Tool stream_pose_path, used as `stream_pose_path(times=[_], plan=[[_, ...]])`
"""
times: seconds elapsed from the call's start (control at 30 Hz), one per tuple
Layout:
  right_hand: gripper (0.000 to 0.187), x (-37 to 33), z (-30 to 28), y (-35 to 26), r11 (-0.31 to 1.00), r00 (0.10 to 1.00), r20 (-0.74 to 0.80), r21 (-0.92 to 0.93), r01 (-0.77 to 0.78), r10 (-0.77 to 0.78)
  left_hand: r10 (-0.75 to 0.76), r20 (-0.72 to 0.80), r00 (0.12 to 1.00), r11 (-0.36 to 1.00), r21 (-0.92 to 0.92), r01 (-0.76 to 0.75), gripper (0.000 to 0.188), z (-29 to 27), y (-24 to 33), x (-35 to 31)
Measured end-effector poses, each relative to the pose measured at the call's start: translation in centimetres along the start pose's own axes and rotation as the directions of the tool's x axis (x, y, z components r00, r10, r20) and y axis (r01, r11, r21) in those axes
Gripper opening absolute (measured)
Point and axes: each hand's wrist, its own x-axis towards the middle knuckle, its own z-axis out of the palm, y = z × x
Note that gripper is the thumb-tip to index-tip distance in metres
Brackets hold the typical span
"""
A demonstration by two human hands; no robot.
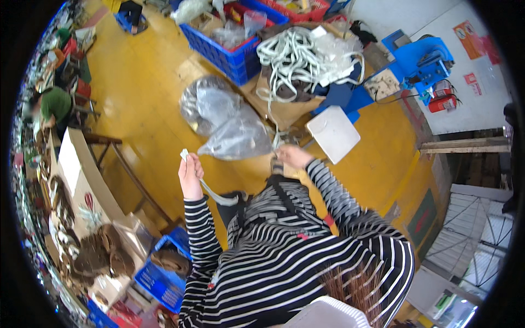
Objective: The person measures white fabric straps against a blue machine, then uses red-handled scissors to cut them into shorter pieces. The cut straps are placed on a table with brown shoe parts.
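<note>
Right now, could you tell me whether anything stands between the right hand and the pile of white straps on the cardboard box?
Nothing visible does. The right hand already grips a white strap that runs up unobstructed to the pile of white straps.

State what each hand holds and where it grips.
Left hand pinches one end of a pale strap. Right hand grips a strap further along, near the pile; exact hold unclear.

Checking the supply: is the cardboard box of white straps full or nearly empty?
Full. The white straps are heaped above the rim of the cardboard box, with loops spilling over its side.
</note>
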Motion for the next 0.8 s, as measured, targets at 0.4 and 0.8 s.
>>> stream_pose_path(times=[0.4, 0.8], plan=[[0.031, 1.7, -1.0, 27.2, 0.773, 0.777, 0.027, -0.132, -0.621, 0.629, -0.461, -0.302, 0.834, 0.85, 0.121, 0.514, 0.022, 3.8, -12.3, -10.5], [0.031, 20.0, 3.5, 27.9, 0.912, 0.949, -0.206, 0.385, -0.144, 0.237, -0.584, -0.419, 0.695, 0.687, 0.201, 0.699, 0.02, 10.3, -14.7, -8.5]])
